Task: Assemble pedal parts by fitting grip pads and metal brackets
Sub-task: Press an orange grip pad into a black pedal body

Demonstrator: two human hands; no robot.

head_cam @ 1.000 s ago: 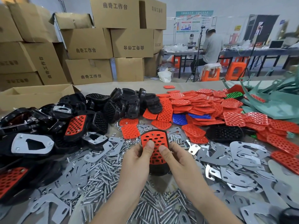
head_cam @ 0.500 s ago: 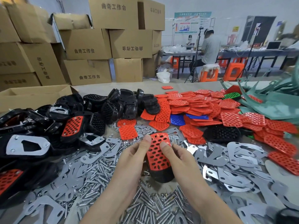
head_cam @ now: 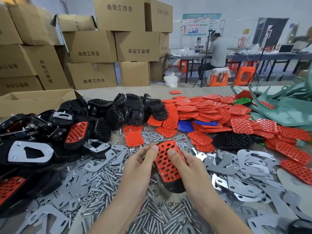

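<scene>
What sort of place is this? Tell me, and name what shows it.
Probably a small assembly workshop. The table is heaped with red grip pads, metal brackets and bolts; the left hand and right hand hold a half-built pedal; cardboard boxes are stacked behind.

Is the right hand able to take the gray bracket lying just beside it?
Probably not yet: the right hand holds the pedal with the left hand. The bracket itself lies uncovered.

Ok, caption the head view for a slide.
Left hand and right hand hold a red grip pad on black pedal.
</scene>
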